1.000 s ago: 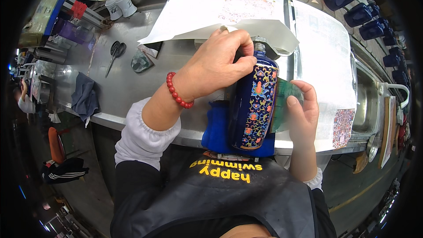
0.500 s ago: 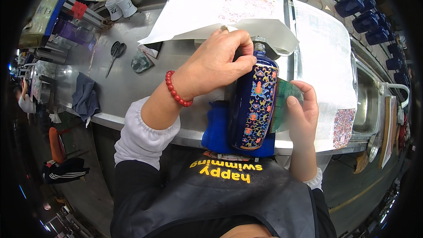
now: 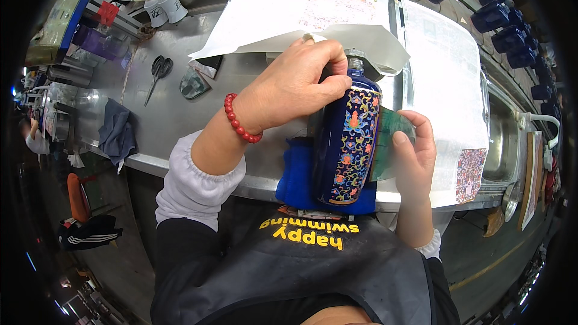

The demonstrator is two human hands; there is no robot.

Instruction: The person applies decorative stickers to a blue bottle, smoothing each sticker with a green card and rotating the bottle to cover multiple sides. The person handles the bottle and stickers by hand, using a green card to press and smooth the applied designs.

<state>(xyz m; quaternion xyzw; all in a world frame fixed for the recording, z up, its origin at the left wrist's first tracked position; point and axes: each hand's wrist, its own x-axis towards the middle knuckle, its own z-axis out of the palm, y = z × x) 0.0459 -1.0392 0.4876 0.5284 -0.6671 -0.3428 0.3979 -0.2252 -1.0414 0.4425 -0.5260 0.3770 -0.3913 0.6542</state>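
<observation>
While a person in a dark apron (image 3: 289, 280) is standing at a steel bench (image 3: 177, 105), a dark blue bottle (image 3: 348, 144) is taking up the middle of the scene. It is lying or leaning near the front edge, its clear neck pointing away from the person, and a panel of orange, yellow and pale blue flowers is facing up. Part of a bright blue cloth (image 3: 295, 171) is showing beneath its lower end. The left hand (image 3: 296, 87) is reaching over the bottle's shoulder from the left; its thumb is touching there, but I am not seeing the other fingertips, so I cannot tell whether it is gripping. Red beads (image 3: 233, 119) are circling that wrist. The right hand (image 3: 417, 153) is grasping a green, see-through sheet (image 3: 385, 141) between thumb and fingers, just beside the bottle's right side. Beyond the bottle, white paper (image 3: 265, 15) printed with flowers is curling up at its near edge, and a second paper (image 3: 442, 63) is lying to the right, towards a sink (image 3: 500, 144). On the left, black scissors (image 3: 159, 70) are resting on the steel, and a grey rag (image 3: 117, 129) is hanging over the edge.
</observation>
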